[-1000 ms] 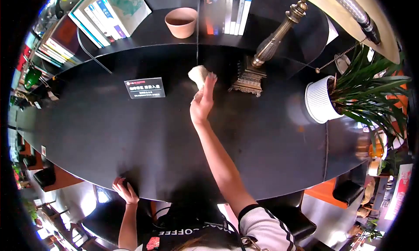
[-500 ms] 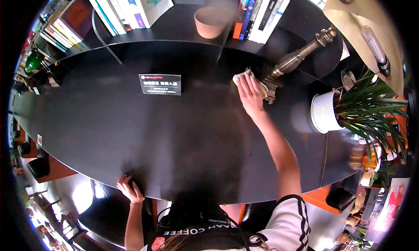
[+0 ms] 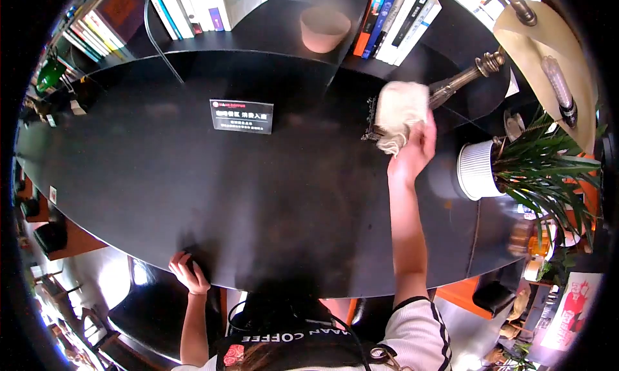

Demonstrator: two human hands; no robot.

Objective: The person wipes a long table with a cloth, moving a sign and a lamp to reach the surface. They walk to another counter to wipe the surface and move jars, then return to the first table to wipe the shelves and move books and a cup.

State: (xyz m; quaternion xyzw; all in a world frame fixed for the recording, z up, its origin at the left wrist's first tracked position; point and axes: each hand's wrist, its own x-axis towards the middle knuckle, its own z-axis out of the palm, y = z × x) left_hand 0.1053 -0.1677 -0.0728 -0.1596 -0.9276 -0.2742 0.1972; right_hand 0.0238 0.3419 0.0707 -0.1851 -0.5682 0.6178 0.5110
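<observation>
While cloth [image 3: 401, 105] clamped in the right hand [image 3: 416, 148] mostly hides the lamp base [image 3: 371, 118], finger closure on the left hand [image 3: 189, 273] at the surface's [image 3: 284, 177] near edge is undetermined.

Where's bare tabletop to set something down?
Free: the table between sign and left hand; also between sign and lamp. Crowded: the far right, where the right hand holds a cloth by the lamp, plant pot nearby.
</observation>
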